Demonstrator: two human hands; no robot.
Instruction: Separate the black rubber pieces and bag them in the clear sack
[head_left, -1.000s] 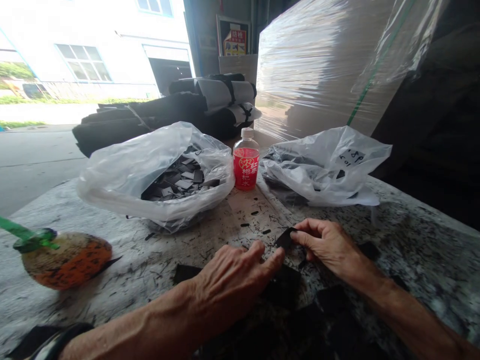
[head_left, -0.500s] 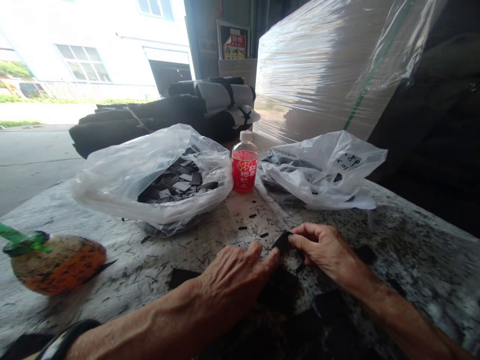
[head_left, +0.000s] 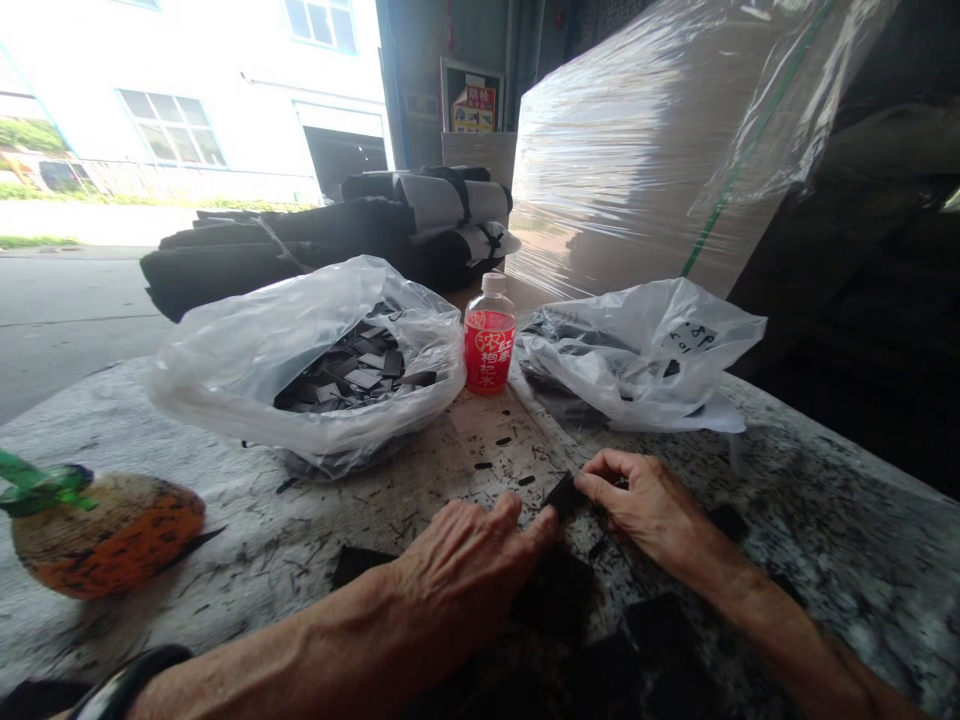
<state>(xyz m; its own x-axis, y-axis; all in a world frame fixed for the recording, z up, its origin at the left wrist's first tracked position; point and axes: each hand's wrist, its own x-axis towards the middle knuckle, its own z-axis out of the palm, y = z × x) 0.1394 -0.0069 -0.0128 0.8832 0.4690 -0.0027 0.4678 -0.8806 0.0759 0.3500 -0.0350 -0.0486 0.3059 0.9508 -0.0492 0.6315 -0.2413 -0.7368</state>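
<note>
A small flat black piece point(head_left: 559, 492), foam or rubber by its look, is held tilted just above the table between both hands. My left hand point(head_left: 480, 545) grips its near-left edge with the thumb, the fingers curled. At its right end, my right hand point(head_left: 637, 495) pinches with thumb and forefinger. Below my hands lie several more dark pieces point(head_left: 660, 625), hard to tell apart in the shadow. Another black piece point(head_left: 360, 565) shows beside my left wrist. Small black slivers point(head_left: 504, 441) are scattered on the speckled tabletop.
Farther back, an open plastic bag point(head_left: 217, 370) holds many black pieces. A red-labelled drink bottle point(head_left: 490, 345) stands between it and a second plastic bag point(head_left: 705, 350). At left sits an orange gourd-shaped object point(head_left: 112, 535) with a green top. Black rolls point(head_left: 300, 240) and a film-wrapped stack point(head_left: 637, 170) stand behind.
The black piece has tilted and looks narrower between my hands. My right hand's fingers have shifted slightly at its end. The view has tipped up a little.
</note>
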